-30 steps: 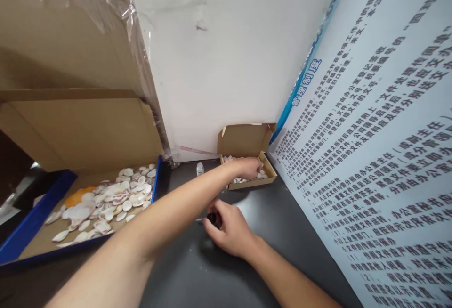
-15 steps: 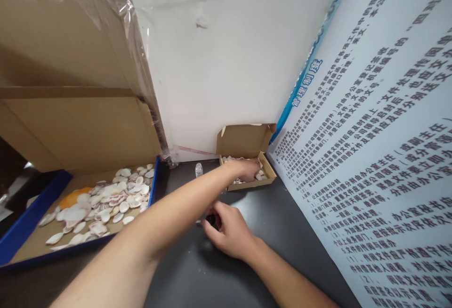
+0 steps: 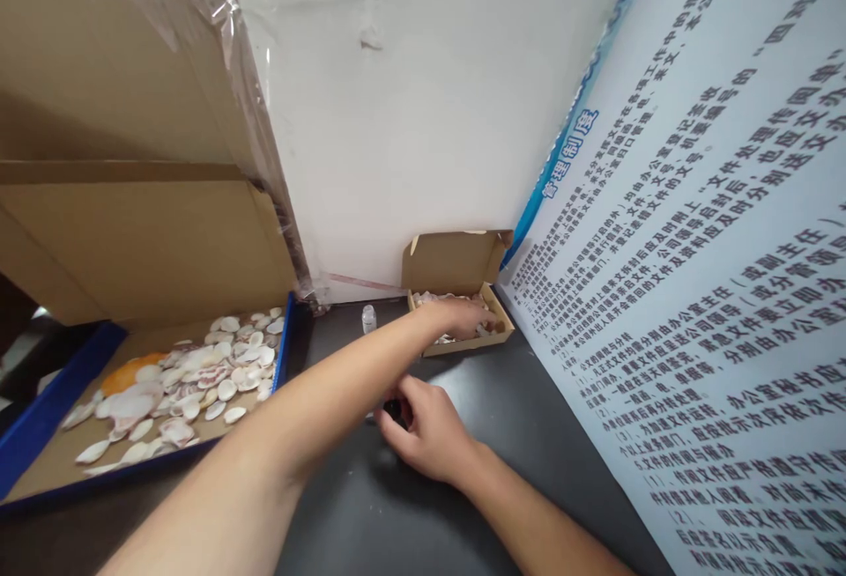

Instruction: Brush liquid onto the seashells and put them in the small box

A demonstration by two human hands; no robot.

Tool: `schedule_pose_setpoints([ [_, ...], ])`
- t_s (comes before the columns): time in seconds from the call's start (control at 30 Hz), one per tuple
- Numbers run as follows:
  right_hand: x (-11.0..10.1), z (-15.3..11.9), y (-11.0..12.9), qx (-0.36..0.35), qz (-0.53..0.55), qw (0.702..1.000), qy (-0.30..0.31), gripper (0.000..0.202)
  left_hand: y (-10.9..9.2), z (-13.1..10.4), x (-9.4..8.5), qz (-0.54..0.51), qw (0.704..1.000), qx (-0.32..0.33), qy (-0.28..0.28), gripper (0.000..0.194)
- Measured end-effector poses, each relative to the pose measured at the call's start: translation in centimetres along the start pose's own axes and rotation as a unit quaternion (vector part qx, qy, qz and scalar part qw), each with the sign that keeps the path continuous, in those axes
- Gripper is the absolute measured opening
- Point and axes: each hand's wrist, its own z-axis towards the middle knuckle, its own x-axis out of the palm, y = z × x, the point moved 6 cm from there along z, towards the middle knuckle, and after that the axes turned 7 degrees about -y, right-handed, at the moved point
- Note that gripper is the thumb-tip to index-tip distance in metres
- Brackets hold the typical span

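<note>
My left hand reaches across into a small open cardboard box at the back right. Its fingers are down among pale seashells; I cannot make out whether they grip one. My right hand rests low over the dark table, below my left forearm. Its thumb and fingers curl round a small black object, mostly hidden, whose kind I cannot tell. A small clear glass bottle stands upright on the table just beyond my left forearm.
On the left, a large blue-edged cardboard box holds many seashells and an orange piece. A white wall panel rises behind the table. A printed board slants along the right side.
The fingers of my left hand have shifted slightly within the small box. My right hand has stayed nearly still. The whole view has moved a little.
</note>
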Motion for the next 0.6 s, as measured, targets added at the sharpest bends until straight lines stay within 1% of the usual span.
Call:
schedule_pose_setpoints([
  [0.1, 0.0, 0.0, 0.0, 0.004, -0.002, 1.000, 0.005, 0.007, -0.2, -0.1, -0.1, 0.012, 0.999, 0.025, -0.017, 0.037],
  [0.27, 0.0, -0.1, 0.3, 0.005, -0.005, 1.000, 0.011, 0.008, 0.1, -0.2, -0.2, 0.017, 0.999, 0.026, -0.041, 0.026],
  [0.43, -0.2, -0.1, 0.4, 0.011, -0.005, 1.000, 0.017, 0.009, 0.8, -0.4, -1.2, 0.005, 0.999, 0.001, -0.051, 0.032],
  [0.53, -0.1, -0.1, 0.4, 0.014, -0.003, 1.000, 0.022, 0.009, 1.6, -0.5, -2.0, 0.006, 0.999, -0.028, -0.044, 0.038],
  [0.6, -0.1, -0.1, 0.4, 0.014, -0.004, 1.000, 0.022, 0.009, 2.1, -0.5, -2.3, 0.013, 0.998, -0.052, -0.039, 0.037],
])
